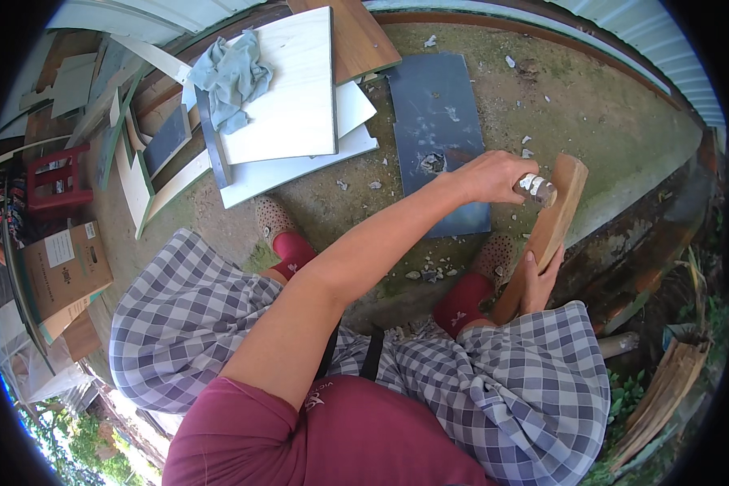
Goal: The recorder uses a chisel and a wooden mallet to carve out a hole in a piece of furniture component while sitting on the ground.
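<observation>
My left hand (502, 176) reaches across to the right, its fingers closed round a short, thick, grey-brown piece (538, 191) with white patches. Its kind is not clear. That piece is against or just in front of the upper part of a thick wooden bar (552, 223), which stands tilted beside my right foot. Lower down, my right hand (541, 279) grips the bar from its right side, thumb and fingers around it. The forearm of that hand is hidden behind my knee.
A dark panel (437, 105) with chipped spots lies on the concrete ahead, with small rubble (433, 271) between my feet. White boards (287, 105) with a grey-blue cloth (231, 73) are stacked left. Further left stand a cardboard box (65, 267) and a red stool (61, 178). Split wood (664, 397) lies right.
</observation>
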A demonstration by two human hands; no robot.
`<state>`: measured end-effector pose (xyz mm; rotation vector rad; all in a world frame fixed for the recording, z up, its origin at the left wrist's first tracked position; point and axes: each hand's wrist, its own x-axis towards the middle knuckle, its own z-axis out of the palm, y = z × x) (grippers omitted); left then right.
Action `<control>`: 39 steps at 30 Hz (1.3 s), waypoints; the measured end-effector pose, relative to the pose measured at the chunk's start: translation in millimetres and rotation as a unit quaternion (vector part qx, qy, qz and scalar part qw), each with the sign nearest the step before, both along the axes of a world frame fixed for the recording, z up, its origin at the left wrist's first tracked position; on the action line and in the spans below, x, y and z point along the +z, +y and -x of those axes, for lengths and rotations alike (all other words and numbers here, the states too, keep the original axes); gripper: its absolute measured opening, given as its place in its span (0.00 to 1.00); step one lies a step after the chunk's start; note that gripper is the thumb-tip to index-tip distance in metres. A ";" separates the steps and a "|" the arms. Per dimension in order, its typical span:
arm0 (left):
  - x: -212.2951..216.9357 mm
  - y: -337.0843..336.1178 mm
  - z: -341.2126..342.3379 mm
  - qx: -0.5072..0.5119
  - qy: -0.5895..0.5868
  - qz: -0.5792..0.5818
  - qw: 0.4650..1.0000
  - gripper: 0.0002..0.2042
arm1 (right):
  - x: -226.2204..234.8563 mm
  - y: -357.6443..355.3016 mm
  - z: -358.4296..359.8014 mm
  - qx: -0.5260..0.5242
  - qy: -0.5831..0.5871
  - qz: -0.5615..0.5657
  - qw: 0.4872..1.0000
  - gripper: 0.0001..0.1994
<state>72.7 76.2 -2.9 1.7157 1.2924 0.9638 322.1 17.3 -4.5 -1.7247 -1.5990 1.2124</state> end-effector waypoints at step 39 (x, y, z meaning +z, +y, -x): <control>-4.9 -2.0 8.8 0.040 -0.023 -0.010 0.999 0.14 | 103.0 29.9 19.0 0.030 0.235 -0.216 0.947 0.40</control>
